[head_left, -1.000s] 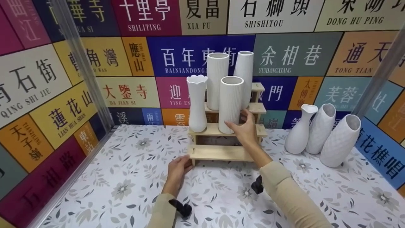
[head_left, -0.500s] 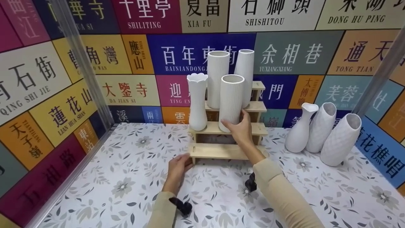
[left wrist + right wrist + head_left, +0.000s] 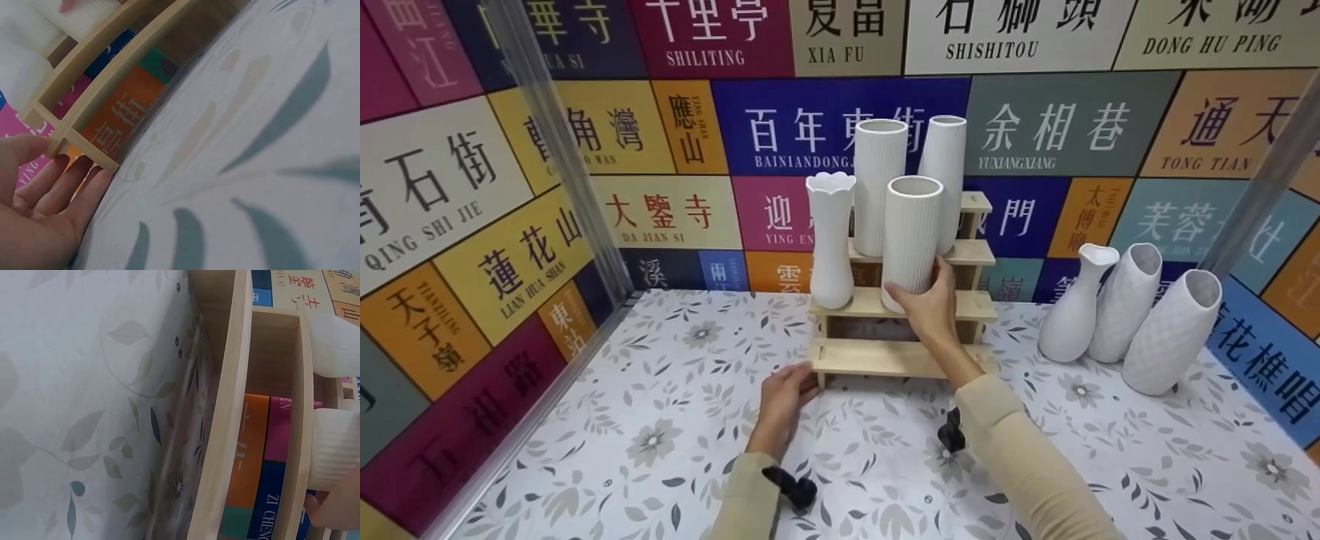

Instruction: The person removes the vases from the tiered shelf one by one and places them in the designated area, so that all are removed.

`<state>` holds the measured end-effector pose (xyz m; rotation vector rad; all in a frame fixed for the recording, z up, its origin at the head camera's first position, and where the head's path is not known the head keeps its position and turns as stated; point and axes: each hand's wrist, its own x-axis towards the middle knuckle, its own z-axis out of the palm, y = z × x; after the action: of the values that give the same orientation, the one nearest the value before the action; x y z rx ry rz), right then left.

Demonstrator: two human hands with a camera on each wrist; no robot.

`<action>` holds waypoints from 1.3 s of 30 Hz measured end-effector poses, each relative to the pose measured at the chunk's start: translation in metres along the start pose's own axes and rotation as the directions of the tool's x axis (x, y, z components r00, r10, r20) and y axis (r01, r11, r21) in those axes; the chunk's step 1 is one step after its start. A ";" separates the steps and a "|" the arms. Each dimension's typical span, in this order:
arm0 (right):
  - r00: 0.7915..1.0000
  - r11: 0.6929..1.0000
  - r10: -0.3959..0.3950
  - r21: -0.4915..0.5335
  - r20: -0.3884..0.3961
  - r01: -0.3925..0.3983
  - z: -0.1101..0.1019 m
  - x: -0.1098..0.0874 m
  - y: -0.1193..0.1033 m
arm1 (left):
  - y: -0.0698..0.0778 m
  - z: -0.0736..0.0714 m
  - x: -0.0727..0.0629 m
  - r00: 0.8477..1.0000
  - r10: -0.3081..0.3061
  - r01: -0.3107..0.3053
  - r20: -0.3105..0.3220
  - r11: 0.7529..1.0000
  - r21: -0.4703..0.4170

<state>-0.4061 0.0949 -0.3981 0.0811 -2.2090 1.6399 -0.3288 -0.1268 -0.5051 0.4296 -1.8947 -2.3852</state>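
Note:
In the head view my right hand (image 3: 928, 304) grips the lower part of a white ribbed cylindrical vase (image 3: 913, 232), thumb on its front and fingers round its right side. This vase stands on the second step from the bottom of a wooden tiered stand (image 3: 885, 358). Left of it on the same step is a white vase with a scalloped rim (image 3: 831, 240). My left hand (image 3: 785, 394) holds the stand's lower left corner; in the left wrist view the thumb meets the shelf end and the fingers (image 3: 84, 194) reach behind the leg.
Another ribbed vase (image 3: 879, 187) and a smooth tapered vase (image 3: 946, 176) stand on higher steps. Three more white vases stand to the right: a narrow-necked one (image 3: 1069, 315) and two with diamond patterns, the nearer vase (image 3: 1170, 337) in front. A signboard wall (image 3: 840, 49) rises behind the flowered tabletop (image 3: 645, 450).
My right hand has shifted slightly left with the ribbed vase staying in its grip on the step. The left hand keeps its place at the stand's corner.

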 end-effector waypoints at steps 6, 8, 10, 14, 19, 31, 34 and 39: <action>0.998 1.000 -0.021 0.005 -0.051 0.021 -0.002 -0.004 0.000 | 0.000 0.001 0.000 1.000 -0.008 0.008 -0.009 1.000 0.019; 0.997 0.999 -0.023 0.021 -0.067 0.024 -0.003 -0.006 -0.001 | 0.000 0.000 0.000 1.000 0.001 -0.001 -0.005 1.000 0.013; 0.997 0.999 -0.018 0.037 -0.078 0.021 -0.006 -0.008 -0.002 | 0.001 0.000 0.000 1.000 0.004 -0.004 -0.004 1.000 0.010; 0.996 0.999 0.010 0.054 -0.093 -0.005 -0.016 -0.016 -0.001 | 0.002 0.000 -0.002 1.000 0.006 -0.006 0.003 1.000 0.003; 0.995 0.997 0.009 0.071 -0.099 -0.002 -0.037 -0.028 0.007 | 0.000 0.001 -0.004 1.000 0.018 -0.018 0.011 1.000 -0.012; 0.986 0.999 0.003 0.049 -0.167 0.006 -0.090 -0.051 0.024 | 0.003 0.001 -0.002 0.999 -0.031 0.032 -0.016 0.999 0.018; 0.980 0.999 -0.006 0.032 -0.197 0.012 -0.101 -0.053 0.030 | 0.003 0.001 -0.001 0.999 -0.034 0.035 -0.013 0.999 0.020; 0.972 1.000 -0.018 0.008 -0.235 0.020 -0.117 -0.056 0.040 | 0.002 0.001 -0.001 1.000 -0.027 0.027 -0.016 1.000 0.003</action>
<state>-0.3330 0.2064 -0.4250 -0.0848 -2.0158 1.5628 -0.3286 -0.1261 -0.5028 0.4759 -1.8989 -2.3888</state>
